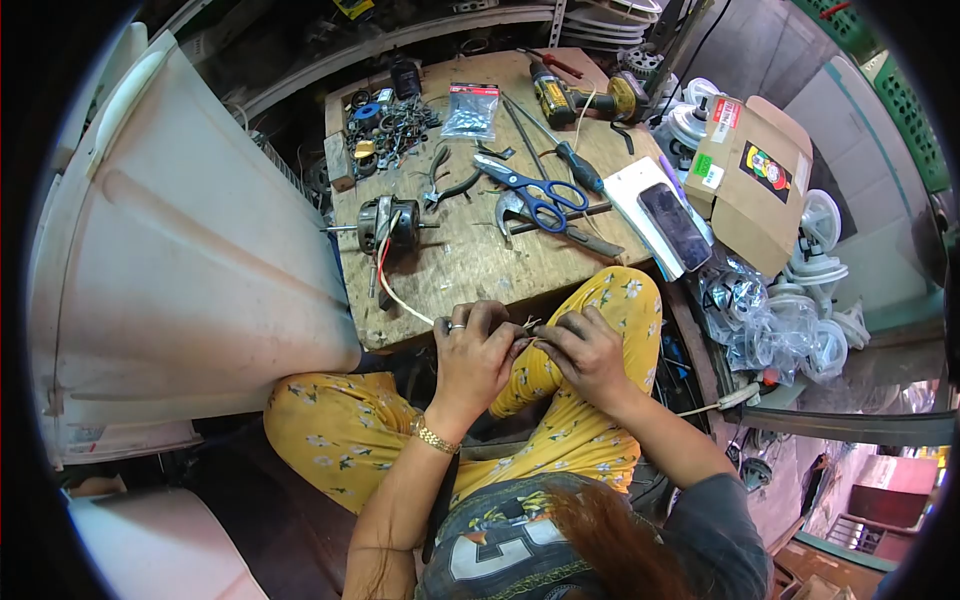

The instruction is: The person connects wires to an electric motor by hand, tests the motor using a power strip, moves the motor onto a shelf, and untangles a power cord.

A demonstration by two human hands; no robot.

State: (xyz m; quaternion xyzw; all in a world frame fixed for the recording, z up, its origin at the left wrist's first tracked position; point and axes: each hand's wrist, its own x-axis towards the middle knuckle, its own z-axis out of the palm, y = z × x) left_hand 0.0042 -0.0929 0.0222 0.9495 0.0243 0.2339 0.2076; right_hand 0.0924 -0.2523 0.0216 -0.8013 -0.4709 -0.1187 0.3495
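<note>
My left hand (474, 350) is closed in a pinch at the front edge of the wooden board, on a pale wire (405, 305) that runs from a small motor (388, 225). Close beside it on the right, my right hand (583, 352) pinches the frayed wire ends, fingertips almost touching those of the left. The motor lies on the board's left part, its metal shaft sticking out on both sides, with red and white leads. Both hands are above my lap, and the fingertips partly hide the wire ends.
On the wooden board (460, 270) lie blue-handled scissors (535, 188), pliers (450, 183), a screwdriver (578, 165), a drill (553, 95), a bag of screws (470, 111) and a phone (674, 226). A cardboard box (745, 215) is at the right, a large pale panel (190, 240) at the left.
</note>
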